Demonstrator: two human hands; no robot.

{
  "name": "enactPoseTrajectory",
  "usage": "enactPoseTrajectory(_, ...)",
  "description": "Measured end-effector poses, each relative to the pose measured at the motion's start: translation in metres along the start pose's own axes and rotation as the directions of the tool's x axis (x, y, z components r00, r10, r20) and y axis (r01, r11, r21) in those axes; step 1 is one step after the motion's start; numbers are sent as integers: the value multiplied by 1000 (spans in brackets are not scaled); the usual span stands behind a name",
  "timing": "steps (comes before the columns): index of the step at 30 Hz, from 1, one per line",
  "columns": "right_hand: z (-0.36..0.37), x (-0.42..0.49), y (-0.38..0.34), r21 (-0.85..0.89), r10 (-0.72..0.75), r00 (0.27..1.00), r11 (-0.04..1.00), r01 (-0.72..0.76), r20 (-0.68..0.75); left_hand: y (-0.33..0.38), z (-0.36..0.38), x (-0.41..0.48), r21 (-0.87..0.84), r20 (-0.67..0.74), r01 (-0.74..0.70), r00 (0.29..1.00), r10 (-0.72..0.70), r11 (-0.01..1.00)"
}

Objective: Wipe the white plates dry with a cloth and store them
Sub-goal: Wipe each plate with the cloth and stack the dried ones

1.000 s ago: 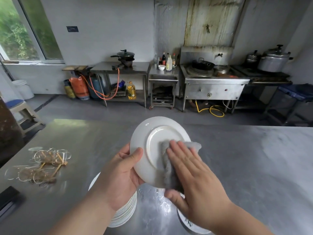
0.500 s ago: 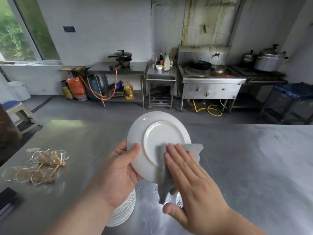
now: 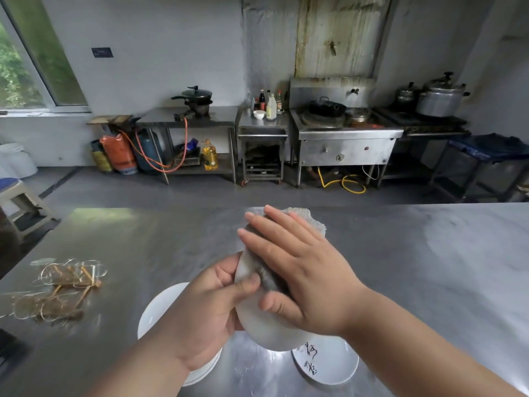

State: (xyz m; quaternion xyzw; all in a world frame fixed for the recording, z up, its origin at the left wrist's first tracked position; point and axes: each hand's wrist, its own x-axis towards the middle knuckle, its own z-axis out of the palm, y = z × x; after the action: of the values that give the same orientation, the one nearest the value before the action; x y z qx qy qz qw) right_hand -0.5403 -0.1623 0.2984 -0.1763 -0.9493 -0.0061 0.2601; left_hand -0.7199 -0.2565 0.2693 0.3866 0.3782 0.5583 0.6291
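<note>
Standing at the steel worktop (image 3: 429, 267), the person has a white plate (image 3: 266, 330) lifted clear of the surface and tipped up on a slant. The left hand (image 3: 206, 308) is clamped on the plate's left rim, thumb curled over the near face and the other fingers hidden behind it. The right hand (image 3: 300, 276) lies flat with its fingers straight and spread, pressing a grey cloth (image 3: 309, 219) against the plate. The cloth pokes out past the fingertips at the top, and a darker fold of it shows between the two thumbs. The two hands are close together, almost touching at the thumbs.

Under the left wrist, a stack of white plates (image 3: 160, 308) sits on the worktop. Just to the right of it, below the raised plate, lies a single plate with dark writing (image 3: 329, 365) on its face (I cannot read the characters from here). The steel between them glistens wet.

Off to the left on the worktop is a tangle of thin rings and little sticks (image 3: 63, 285), too blurred to name properly.

Across the floor, against the far wall, stand a steel stove (image 3: 346, 144) with a dark wok (image 3: 326, 108) on it, two big lidded pots (image 3: 440, 98) to its right, a bottle of yellow oil (image 3: 209, 154) on a low shelf, and a coil of yellow hose (image 3: 343, 181) on the floor.
</note>
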Motion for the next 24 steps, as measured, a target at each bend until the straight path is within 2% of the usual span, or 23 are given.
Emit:
enactPoseTrajectory(3, -1, -8, 14, 104, 143, 989, 985, -139, -32, 0, -3, -3, -7, 19, -17, 1000, 17, 1000)
enactPoseTrajectory(6, 8, -26, 17, 276, 352, 935, 903, -328, -40, -2, -8, -6, -61, -13, -29, 1000, 28, 998)
enactPoseTrajectory(8, 11, -33, 12, 275, 394, 919, 887, -372, -29, -3, -9, -8, -62, -12, -5, 1000, 4, 998)
enactPoseTrajectory(10, 8, -30, 6, 141, 299, 954, 945, -296, -1, -3, -6, -6, -11, 22, 44, 999, -44, 999)
enactPoseTrajectory(13, 4, -15, -5, -67, 46, 997, 997, -42, 54, -5, -2, -5, 27, 69, 87, 994, -89, 996)
enactPoseTrajectory(14, 2, -11, -7, -84, 16, 997, 996, -10, 70, -6, -2, -4, 9, 70, 83, 994, -83, 997)
enactPoseTrajectory(16, -2, -8, -3, -79, 42, 996, 996, -36, 77, -6, -4, -4, -17, 63, 71, 996, -70, 997)
enactPoseTrajectory(18, -2, -14, 3, -16, 138, 990, 990, -137, 32, -3, -9, -5, -16, 60, 49, 997, -48, 999)
enactPoseTrajectory(20, 4, -26, 5, 130, 261, 965, 958, -255, -32, 1, -15, -7, -46, 44, 7, 999, -5, 999)
enactPoseTrajectory(24, 29, -55, -7, 412, 484, 875, 801, -435, -16, -1, -21, -7, -130, -118, -76, 991, 60, 989)
